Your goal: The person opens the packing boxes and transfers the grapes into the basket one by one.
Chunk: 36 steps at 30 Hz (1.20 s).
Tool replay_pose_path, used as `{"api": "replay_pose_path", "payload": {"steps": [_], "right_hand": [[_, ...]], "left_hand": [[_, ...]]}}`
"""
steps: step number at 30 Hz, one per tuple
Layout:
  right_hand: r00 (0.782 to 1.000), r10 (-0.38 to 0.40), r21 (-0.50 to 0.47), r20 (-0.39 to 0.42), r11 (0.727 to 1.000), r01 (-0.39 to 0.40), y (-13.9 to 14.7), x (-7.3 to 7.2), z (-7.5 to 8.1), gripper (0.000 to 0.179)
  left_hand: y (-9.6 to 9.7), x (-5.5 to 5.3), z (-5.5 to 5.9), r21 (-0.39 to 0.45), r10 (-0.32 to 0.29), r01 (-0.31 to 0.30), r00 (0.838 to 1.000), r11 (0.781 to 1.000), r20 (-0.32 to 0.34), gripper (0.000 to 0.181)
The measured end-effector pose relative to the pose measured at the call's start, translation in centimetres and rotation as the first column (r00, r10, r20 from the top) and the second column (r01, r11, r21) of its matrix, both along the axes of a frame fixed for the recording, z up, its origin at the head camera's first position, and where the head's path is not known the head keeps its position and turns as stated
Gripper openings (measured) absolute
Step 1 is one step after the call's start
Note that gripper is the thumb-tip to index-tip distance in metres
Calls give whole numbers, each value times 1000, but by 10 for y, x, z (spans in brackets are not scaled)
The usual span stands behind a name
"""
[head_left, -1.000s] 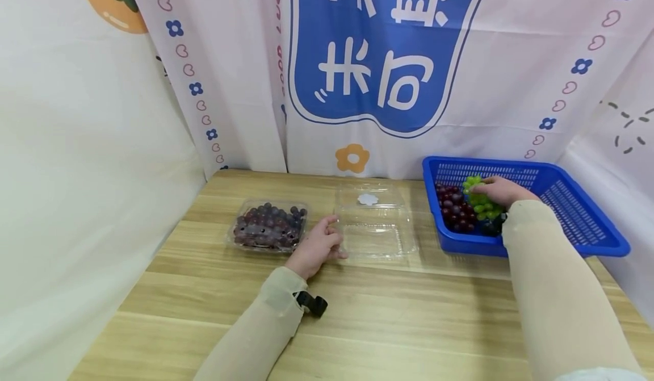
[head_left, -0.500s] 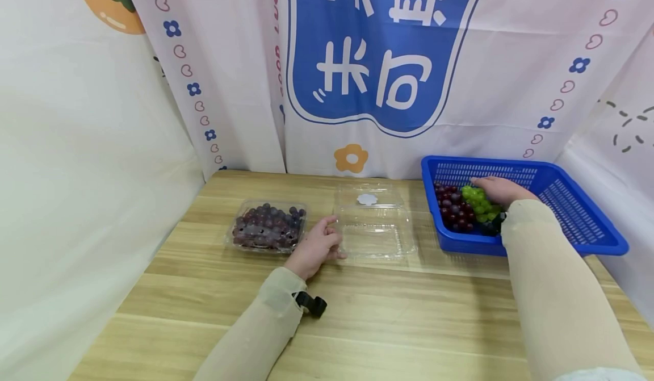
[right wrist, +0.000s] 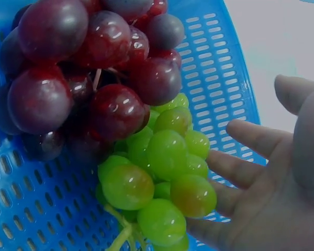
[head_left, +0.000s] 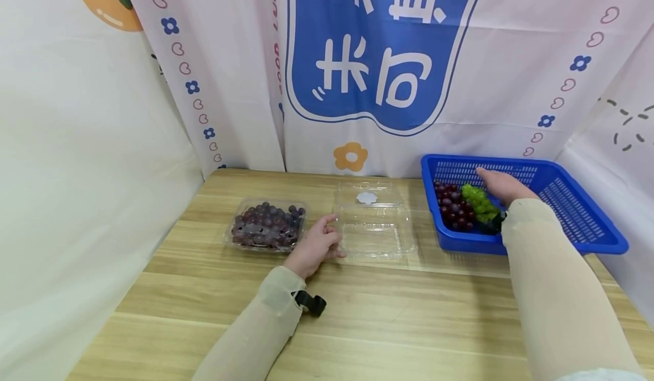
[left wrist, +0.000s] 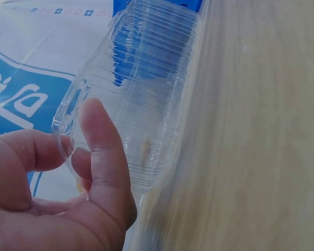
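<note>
My left hand (head_left: pixel 314 248) is beside a clear plastic box (head_left: pixel 375 240), its lid folded back. In the left wrist view the thumb (left wrist: pixel 102 144) stands straight before the box wall, and other fingers bend loosely at the rim. Any pinch on the rim is not plain. Inside the blue basket (head_left: pixel 587 222), my right hand (head_left: pixel 503 188) spreads its fingers beside a bunch of green grapes (head_left: pixel 475 199). The right wrist view shows fingertips (right wrist: pixel 240 128) just beside or behind these grapes, with no grip on them. Dark red grapes (head_left: pixel 455 208) lie left of the green ones.
Another clear box (head_left: pixel 268 227), filled with dark grapes, stands left of my left hand on the wooden table (head_left: pixel 388 324). A printed curtain (head_left: pixel 317 142) hangs behind the table. A white label (head_left: pixel 367 198) is on the open lid.
The right hand has let go of the green grapes, drawn its fingers away from them and opened. The bunch lies lower in the basket. My left hand has stayed in place.
</note>
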State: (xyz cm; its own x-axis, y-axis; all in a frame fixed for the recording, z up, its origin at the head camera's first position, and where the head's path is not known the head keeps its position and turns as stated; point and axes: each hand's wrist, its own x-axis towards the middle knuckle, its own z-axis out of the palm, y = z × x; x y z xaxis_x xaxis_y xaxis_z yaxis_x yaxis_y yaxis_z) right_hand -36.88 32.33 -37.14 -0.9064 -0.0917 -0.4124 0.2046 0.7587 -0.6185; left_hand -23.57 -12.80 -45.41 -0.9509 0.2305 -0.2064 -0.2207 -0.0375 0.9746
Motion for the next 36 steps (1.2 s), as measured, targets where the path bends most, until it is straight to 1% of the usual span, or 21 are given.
{"api": "replay_pose_path", "payload": {"steps": [3,6,10,12,14,17,20,23,25,27,30,32,34,36], "right_hand": [[999,-21,-9,-37,1000,21,-1,2,3,98],[995,-42,-39,-87,999,38,-5,4,8,100],[986,-44,-69,-161,997,33,-10,8,17,96],[980,-37,-76,-193,997,23,-16,10,23,94],[974,-23,-84,-224,996,4,-23,11,30,91],[965,19,-83,-263,996,-42,-35,15,42,89],[955,69,-75,-289,993,-95,-49,20,56,88],[945,115,-76,-306,986,-145,-64,25,69,83],[935,145,-61,-325,983,-173,-75,30,77,79],[919,181,-29,-352,979,-204,-87,35,84,74],[896,243,43,-372,969,-245,-104,43,92,71],[877,290,73,-382,956,-285,-114,49,95,71],[859,334,80,-389,941,-330,-123,56,97,70],[832,374,76,-408,923,-378,-132,62,97,66]], "left_hand": [[0,0,0,3,1,-1,1000,1000,3,66],[0,0,0,8,-1,1,1000,1000,4,65],[1,1,2,12,-6,6,1000,1000,1,64],[2,2,3,1,-4,4,1000,1000,-9,63],[3,3,5,-18,3,-3,1000,1000,-23,62],[5,4,8,-73,16,-21,998,997,-58,64],[7,5,11,-132,37,-49,995,990,-95,65],[7,5,14,-169,58,-78,991,983,-121,64],[7,5,17,-173,66,-88,990,981,-126,64],[6,5,21,-171,71,-93,989,981,-129,65],[5,5,27,-172,73,-96,989,980,-132,66],[3,6,33,-200,69,-97,987,975,-143,67],[0,9,39,-242,60,-96,987,965,-152,68],[-4,11,48,-290,44,-92,985,953,-167,69]]}}
